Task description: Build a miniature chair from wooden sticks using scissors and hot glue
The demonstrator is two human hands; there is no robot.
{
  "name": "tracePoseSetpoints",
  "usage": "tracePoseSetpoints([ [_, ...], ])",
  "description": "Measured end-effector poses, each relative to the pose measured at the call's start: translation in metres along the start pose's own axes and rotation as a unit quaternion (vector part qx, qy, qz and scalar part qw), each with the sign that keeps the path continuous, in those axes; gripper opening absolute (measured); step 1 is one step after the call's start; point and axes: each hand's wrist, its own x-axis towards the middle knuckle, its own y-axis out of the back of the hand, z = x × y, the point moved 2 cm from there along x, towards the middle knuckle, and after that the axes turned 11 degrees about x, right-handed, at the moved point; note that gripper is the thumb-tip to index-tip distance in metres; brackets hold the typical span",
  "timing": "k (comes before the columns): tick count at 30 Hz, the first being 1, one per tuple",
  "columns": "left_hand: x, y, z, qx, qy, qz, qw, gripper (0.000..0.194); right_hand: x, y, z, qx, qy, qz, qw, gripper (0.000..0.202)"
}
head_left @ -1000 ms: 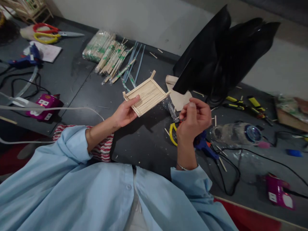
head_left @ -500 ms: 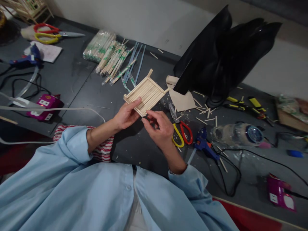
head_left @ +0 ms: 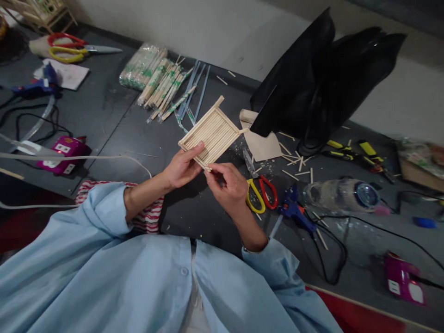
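A small panel of pale wooden sticks point(head_left: 217, 134), with a raised rim and short ends sticking out at its far corners, is held above the dark table. My left hand point(head_left: 184, 165) grips its near left edge, thumb on top and fingers underneath. At the near corner, my right hand point(head_left: 228, 185) pinches the panel's edge between thumb and fingertips, the other fingers curled. Red and yellow handled scissors point(head_left: 262, 194) lie just right of my right hand, beside a blue glue gun point(head_left: 297, 210).
Wrapped stick bundles point(head_left: 163, 85) lie behind the panel. A black bag point(head_left: 322, 83) stands at the back right, near loose stick pieces. A plastic bottle point(head_left: 342, 193), pliers and cords occupy the right. A second glue gun point(head_left: 45, 85) and large scissors point(head_left: 69, 47) are left.
The panel has tilted slightly, its far corners shifting up and right. My right hand has moved a little down and its fingertips have closed at the panel's near corner.
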Motion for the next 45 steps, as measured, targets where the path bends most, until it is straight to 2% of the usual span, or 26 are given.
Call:
tracePoseSetpoints([
  [5,0.001,0.002,-0.001,-0.011,-0.003,-0.017,1.000,0.028,0.000,0.004,0.000,-0.009,0.041,-0.009,0.999,0.022],
  [7,0.001,0.003,-0.001,-0.014,-0.003,-0.027,1.000,0.028,0.000,0.008,-0.002,-0.005,0.034,0.011,0.999,0.025],
  [11,0.002,0.003,-0.001,-0.010,-0.002,-0.020,1.000,0.031,0.000,0.014,0.001,0.021,-0.081,0.136,0.987,0.013],
  [13,0.003,0.004,-0.002,-0.013,-0.003,-0.024,1.000,0.032,0.001,0.014,0.007,0.063,-0.148,0.182,0.970,0.017],
  [16,0.003,0.005,-0.004,-0.019,-0.005,-0.038,0.999,0.036,0.004,0.011,0.018,0.166,-0.229,0.184,0.941,0.025],
  [19,0.002,0.005,-0.009,-0.017,0.002,-0.057,0.998,0.041,0.005,0.006,0.026,0.255,-0.280,0.166,0.910,0.031],
  [23,-0.002,0.003,-0.014,0.007,-0.003,-0.109,0.994,0.042,0.005,0.003,0.027,0.318,-0.325,0.175,0.873,0.032],
  [27,-0.006,0.003,-0.013,0.099,-0.016,-0.179,0.979,0.055,0.009,0.007,0.028,0.377,-0.342,0.207,0.835,0.029],
  [31,-0.008,0.006,-0.007,0.172,0.037,-0.286,0.942,0.083,0.014,0.021,0.033,0.406,-0.343,0.233,0.815,0.023],
  [34,-0.009,0.010,0.000,0.168,0.094,-0.331,0.924,0.098,0.016,0.034,0.036,0.421,-0.316,0.230,0.818,0.023],
  [37,-0.006,0.014,0.006,0.123,0.107,-0.311,0.936,0.097,0.017,0.039,0.034,0.429,-0.310,0.199,0.825,0.023],
  [42,0.000,0.018,0.002,0.112,0.065,-0.192,0.973,0.049,0.014,0.028,0.033,0.439,-0.341,0.152,0.817,0.021],
  [45,0.002,0.018,-0.004,0.111,0.069,-0.141,0.981,0.034,0.013,0.022,0.036,0.412,-0.327,0.134,0.840,0.022],
])
